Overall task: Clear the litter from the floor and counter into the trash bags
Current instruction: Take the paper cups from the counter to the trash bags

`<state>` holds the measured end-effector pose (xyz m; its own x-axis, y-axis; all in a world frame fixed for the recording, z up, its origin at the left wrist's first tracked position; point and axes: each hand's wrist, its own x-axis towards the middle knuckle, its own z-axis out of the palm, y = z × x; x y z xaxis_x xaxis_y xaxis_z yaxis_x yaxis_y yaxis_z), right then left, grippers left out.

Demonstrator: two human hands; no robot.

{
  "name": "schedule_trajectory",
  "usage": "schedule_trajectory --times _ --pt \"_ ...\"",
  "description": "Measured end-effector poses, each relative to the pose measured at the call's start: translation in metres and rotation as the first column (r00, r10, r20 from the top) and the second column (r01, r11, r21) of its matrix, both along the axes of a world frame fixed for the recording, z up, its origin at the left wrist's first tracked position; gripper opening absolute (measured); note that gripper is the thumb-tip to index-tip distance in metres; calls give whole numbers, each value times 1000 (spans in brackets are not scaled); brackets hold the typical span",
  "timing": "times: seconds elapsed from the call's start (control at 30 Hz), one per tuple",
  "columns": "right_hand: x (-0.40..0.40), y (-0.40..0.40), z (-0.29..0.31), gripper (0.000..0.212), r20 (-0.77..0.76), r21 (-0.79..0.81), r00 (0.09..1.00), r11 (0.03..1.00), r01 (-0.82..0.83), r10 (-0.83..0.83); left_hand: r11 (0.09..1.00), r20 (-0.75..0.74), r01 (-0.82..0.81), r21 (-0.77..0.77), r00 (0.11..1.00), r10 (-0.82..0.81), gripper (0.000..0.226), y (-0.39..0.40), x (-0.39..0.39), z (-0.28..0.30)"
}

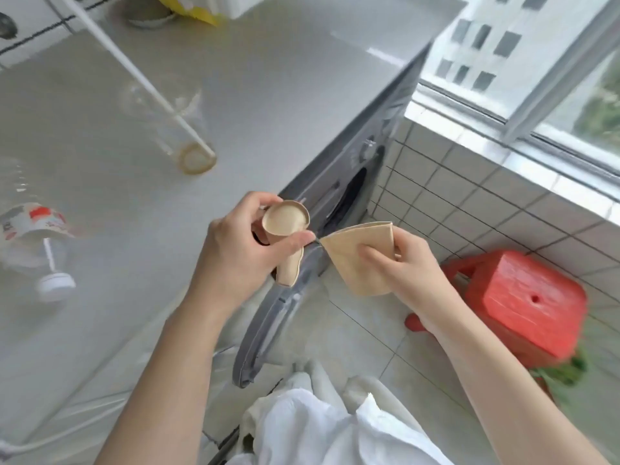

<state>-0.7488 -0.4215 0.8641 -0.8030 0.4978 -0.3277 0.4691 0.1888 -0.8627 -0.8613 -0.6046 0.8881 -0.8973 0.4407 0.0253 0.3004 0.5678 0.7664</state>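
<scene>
A torn paper cup piece, its round base up, sits pinched in the left hand at the bench edge. The right hand grips a flat paper scrap just beside it, above the floor. A clear plastic cup lies on the bench.

Torn tan paper cup, flat tan piece, both held

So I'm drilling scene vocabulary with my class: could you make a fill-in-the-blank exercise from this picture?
1. The left hand holds a torn paper ____ by its round base.
2. The right hand pinches a flat tan paper piece above the ____.
3. A white straw sticks out of the clear plastic cup lying on the ____.
4. The stool below the window is ____.

Missing words: cup; floor; counter; red
</scene>
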Motion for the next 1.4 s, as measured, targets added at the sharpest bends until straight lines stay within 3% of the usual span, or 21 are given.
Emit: schedule_trajectory --times 0.23,0.47,0.6,0.87,0.97,1.17,1.4 --pt "139 65 -20 13 86 -3 952 956 295 -293 960 107 276 -52 957 -269 53 98 81 -19" --pt "291 105 -44 12 134 -47 844 848 528 -519 861 242 503 -80 848 -472 49 180 193 -53" --pt "363 120 -61 17 161 -61 760 762 645 -630 805 282 591 -60 783 -554 48 219 252 -74" --pt "467 150 -85 25 208 -74 539 537 841 -816 630 369 771 -97 615 -696 67 296 344 -113" --pt "494 169 -91 20 231 -63 458 457 887 -858 559 395 819 -131 560 -728 68 334 371 -122" --pt "541 232 -110 18 281 27 367 389 921 -887 454 405 874 -172 483 -776 46 429 415 -151" --pt "580 308 -145 13 383 44 341 386 921 -858 361 538 912 -193 406 -739 39 519 470 -194"
